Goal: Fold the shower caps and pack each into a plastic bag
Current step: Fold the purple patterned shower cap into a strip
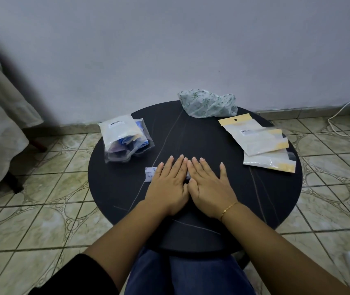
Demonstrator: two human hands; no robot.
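Note:
A folded white shower cap [150, 173] lies flat at the middle of the round black table [123, 188]. My left hand [169, 184] and my right hand [209, 184] press palm-down on it side by side, fingers stretched out, so only its left end shows. A loose pale green flowered shower cap [207, 103] sits crumpled at the table's far edge. Empty yellow-and-white plastic bags [261, 139] lie stacked at the right. At the left, two filled plastic bags [123, 141] hold folded blue and purple caps.
The table stands on a tiled floor close to a pale wall [169, 50]. A white cloth [1, 124] hangs at the left. A white cable [348, 120] runs along the floor at the right. My blue-trousered lap [186, 273] is under the table's near edge.

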